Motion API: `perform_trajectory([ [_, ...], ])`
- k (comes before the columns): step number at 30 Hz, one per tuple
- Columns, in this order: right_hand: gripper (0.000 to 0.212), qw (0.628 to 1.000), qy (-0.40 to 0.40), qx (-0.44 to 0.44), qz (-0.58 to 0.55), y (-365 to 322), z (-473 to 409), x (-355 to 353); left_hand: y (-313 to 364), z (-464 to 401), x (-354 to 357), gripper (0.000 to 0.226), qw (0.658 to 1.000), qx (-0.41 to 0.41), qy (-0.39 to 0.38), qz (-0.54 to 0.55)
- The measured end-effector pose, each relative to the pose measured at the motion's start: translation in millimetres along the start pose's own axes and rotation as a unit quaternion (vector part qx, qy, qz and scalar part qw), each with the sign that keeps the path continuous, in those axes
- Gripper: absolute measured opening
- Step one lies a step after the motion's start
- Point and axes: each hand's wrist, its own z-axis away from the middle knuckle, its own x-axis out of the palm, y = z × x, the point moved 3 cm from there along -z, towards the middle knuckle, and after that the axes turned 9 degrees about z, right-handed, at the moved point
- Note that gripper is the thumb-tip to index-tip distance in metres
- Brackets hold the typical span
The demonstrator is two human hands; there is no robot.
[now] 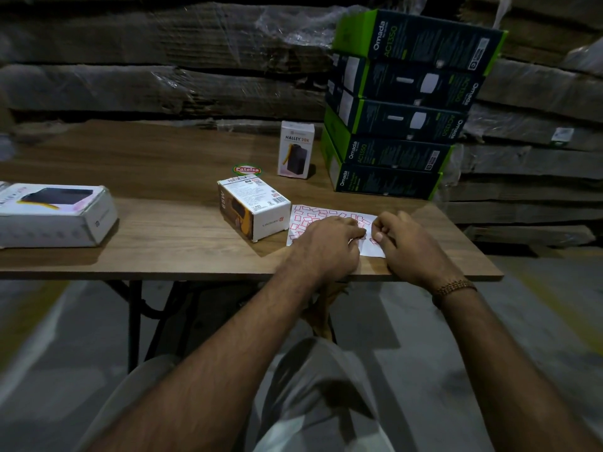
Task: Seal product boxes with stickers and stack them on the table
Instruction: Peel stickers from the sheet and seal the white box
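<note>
Wood table: brown top on dark metal legs, person seated at its near edge, both bare forearms reaching onto it.
Sheet: white sticker sheet, flat near front edge on the right, covered in small red-bordered stickers; both hands on its near part.
Left hand: knuckles up, fingers curled down onto sheet, tips pressing it; whether it holds a sticker, can't tell.
Right hand: fingers bent, thumb and forefinger pinched together at the sheet just beside left fingertips, looks clamped on a sticker edge but too small to confirm.
Bracelet: gold-coloured, on right wrist.
Box: small white-and-orange product box lying on its side, touching or just beside sheet's left edge.
Halley box: white, upright, behind the lying box, near the stack.
Stack: five dark green-edged Omada boxes piled at far right of table, upper ones slightly offset.
Round sticker: green-red label flat on table between lying box and Halley box.
Big box: white, flat, far left, well apart from hands.
Background: wrapped cardboard bundles behind table.
</note>
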Motion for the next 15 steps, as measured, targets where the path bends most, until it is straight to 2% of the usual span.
perform_trajectory([
  [6, 0.024, 0.993, -0.004, -0.015, -0.115, 4, 2, -13, -4, -2, 3, 0.046, 1.0, 0.002, 0.008, 0.011],
  [10, 0.01, 0.996, 0.007, 0.002, -0.092, 1, 0, -14, -4, -2, 2, 0.046, 1.0, -0.003, 0.0, 0.011],
  [15, 0.008, 0.998, 0.006, 0.011, -0.067, 1, -4, -11, -3, -1, 1, 0.047, 1.0, -0.002, -0.002, 0.007],
])
